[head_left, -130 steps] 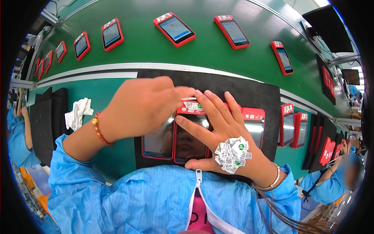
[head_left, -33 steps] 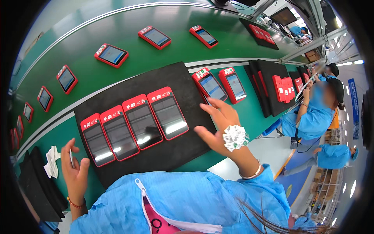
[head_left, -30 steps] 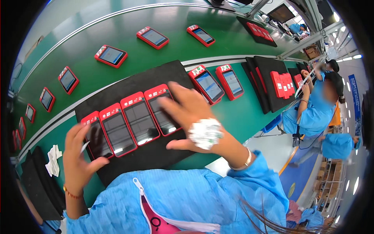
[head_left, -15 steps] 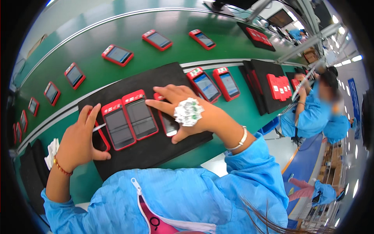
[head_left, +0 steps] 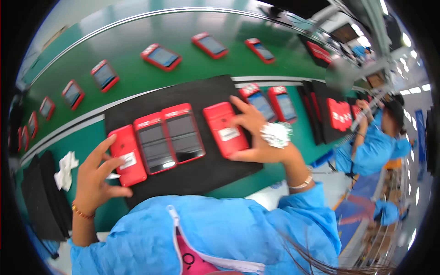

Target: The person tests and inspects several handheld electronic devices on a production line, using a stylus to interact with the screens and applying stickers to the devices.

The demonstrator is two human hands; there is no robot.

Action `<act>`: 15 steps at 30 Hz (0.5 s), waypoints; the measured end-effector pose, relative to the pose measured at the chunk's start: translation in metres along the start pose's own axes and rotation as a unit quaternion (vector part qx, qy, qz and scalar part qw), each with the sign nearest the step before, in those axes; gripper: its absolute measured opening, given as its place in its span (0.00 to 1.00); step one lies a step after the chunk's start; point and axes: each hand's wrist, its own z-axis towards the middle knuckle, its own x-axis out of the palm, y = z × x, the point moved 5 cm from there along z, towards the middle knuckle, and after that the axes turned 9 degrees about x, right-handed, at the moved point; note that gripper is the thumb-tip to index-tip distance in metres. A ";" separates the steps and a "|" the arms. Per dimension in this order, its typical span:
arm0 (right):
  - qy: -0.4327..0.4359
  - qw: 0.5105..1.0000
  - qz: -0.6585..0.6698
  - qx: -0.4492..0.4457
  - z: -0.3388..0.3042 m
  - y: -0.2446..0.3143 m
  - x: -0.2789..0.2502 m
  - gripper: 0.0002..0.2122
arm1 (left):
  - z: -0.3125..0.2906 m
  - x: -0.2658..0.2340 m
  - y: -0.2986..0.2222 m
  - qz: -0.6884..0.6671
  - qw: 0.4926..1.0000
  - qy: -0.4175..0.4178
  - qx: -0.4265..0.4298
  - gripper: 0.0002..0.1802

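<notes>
Under my left hand (head_left: 97, 172) lies a red handheld terminal (head_left: 126, 149), back up, with a white label. Fingertips and thumb bracket its left edge, and a thin white-tipped tool (head_left: 113, 176) pokes out between these fingers. My right hand (head_left: 259, 140) spans another red terminal (head_left: 220, 121), also back up, gripping it along its right side. Between them, two terminals (head_left: 157, 145) (head_left: 184, 130) rest side by side with dark screens up. All lie on a black foam mat (head_left: 215, 176). Crumpled white-and-green labels (head_left: 276, 134) stick to the back of my right hand.
Several red terminals with lit screens (head_left: 161, 57) stand in a row on the green belt (head_left: 183, 75) beyond a metal rail. Two more (head_left: 283, 104) lie right of the mat. Black foam sheets (head_left: 43, 197) and white crumpled paper (head_left: 66, 170) lie left. A co-worker (head_left: 373, 142) works at far right.
The terminals at both hands were partly screen-up and now show their red backs. My right hand has moved right with its terminal. The whole view has shifted slightly.
</notes>
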 end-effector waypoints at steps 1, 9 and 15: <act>-0.034 0.998 -0.011 -0.048 0.013 0.017 0.003 0.38 | 0.001 -0.005 0.004 0.003 0.999 0.007 0.036 0.46; 0.073 0.966 -0.204 -0.141 0.084 0.078 0.084 0.65 | 0.092 0.041 -0.039 0.131 0.981 0.145 -0.011 0.82; 0.170 0.978 -0.116 -0.022 0.089 0.078 0.051 0.54 | 0.113 0.033 -0.047 0.096 0.964 0.225 -0.102 0.77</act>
